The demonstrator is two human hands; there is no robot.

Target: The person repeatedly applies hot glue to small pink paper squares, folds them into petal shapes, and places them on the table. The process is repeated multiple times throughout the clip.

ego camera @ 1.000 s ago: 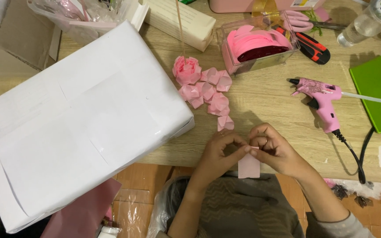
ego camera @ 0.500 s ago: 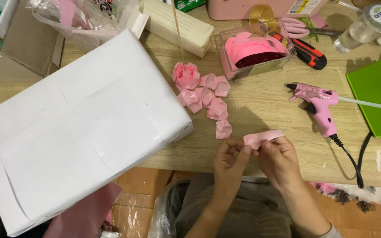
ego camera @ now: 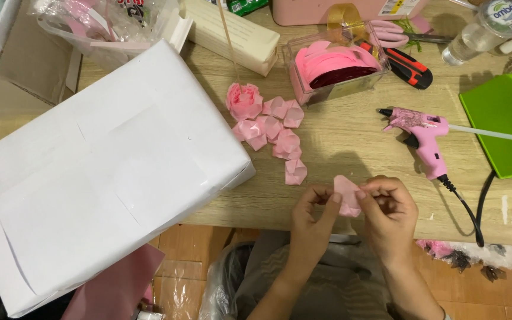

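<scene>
Fingers of my left hand (ego camera: 314,220) and right hand (ego camera: 388,212) pinch a small pink ribbon petal (ego camera: 346,195) together above the wooden desk (ego camera: 351,148) edge. Folded pink petals (ego camera: 277,131) lie just beyond, a pink glue gun (ego camera: 423,133) right, a large white paper-wrapped box (ego camera: 90,178) left.

A home craft corner, it seems; a wooden surface (ego camera: 351,148) crowded with a pink glue gun (ego camera: 423,133) at right, folded pink paper petals (ego camera: 277,127) at centre, scissors (ego camera: 389,32) at the top; tiled floor (ego camera: 202,249) beneath.
</scene>
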